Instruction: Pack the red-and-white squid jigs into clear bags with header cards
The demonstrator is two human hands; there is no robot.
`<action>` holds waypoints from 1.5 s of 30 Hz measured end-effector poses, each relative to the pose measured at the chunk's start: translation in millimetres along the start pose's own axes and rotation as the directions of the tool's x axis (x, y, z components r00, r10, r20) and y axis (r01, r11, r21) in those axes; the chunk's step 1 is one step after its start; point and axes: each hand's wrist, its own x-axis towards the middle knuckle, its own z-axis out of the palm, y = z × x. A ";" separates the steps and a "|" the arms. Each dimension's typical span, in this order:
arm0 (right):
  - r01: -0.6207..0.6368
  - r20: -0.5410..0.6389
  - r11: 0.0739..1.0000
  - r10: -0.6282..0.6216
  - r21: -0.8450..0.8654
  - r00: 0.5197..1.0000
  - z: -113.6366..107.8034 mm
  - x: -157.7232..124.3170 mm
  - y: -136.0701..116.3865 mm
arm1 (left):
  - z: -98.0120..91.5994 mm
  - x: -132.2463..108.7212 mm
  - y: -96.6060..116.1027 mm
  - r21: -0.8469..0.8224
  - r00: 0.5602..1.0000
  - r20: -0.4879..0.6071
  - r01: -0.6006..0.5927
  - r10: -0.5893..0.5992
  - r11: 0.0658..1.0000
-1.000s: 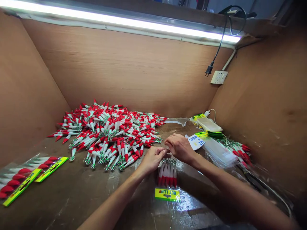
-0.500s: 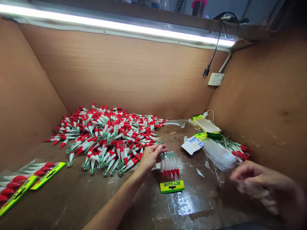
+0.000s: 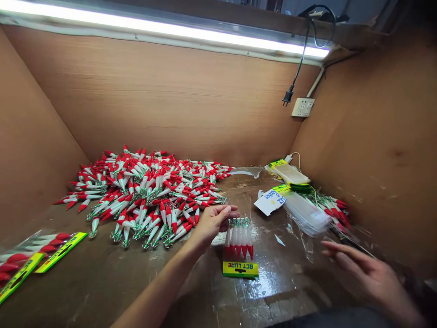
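— Starting far left: filled packs (image 3: 34, 257) with yellow headers, lying flat on the table (image 3: 102, 291).

— Moving inward onto a big heap of red-and-white lures (image 3: 146, 196), sprawling toward the back wall.

— Reaching the left hand (image 3: 213, 221) now: pinching the top edge of a lure pack (image 3: 239, 246) between thumb and fingers.

— Lying flat just right of the heap, yellow header nearest the camera, red tips pointing the same way.

— Further right: a handwritten label (image 3: 271, 200), then a stack of empty clear bags (image 3: 303, 212).

— Ending on the right hand (image 3: 365, 269): open, fingers spread, holding nothing, hovering low near those bags, well apart from the lure pack.
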 end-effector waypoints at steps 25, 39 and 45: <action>0.524 0.540 0.842 -0.385 -0.126 0.749 185.4 103.3 -54.1 | -43.8 11.5 -34.9 0.474 0.990 0.056 -0.142 0.130 0.869; 0.700 0.582 0.692 -0.500 -0.177 0.641 184.6 96.5 -41.2 | -41.0 4.7 -43.1 0.638 0.981 0.117 -0.194 0.156 0.745; 0.654 0.605 0.742 -0.455 -0.149 0.653 188.0 95.5 -45.9 | -40.0 2.1 -42.5 0.660 0.972 0.128 -0.231 0.197 0.714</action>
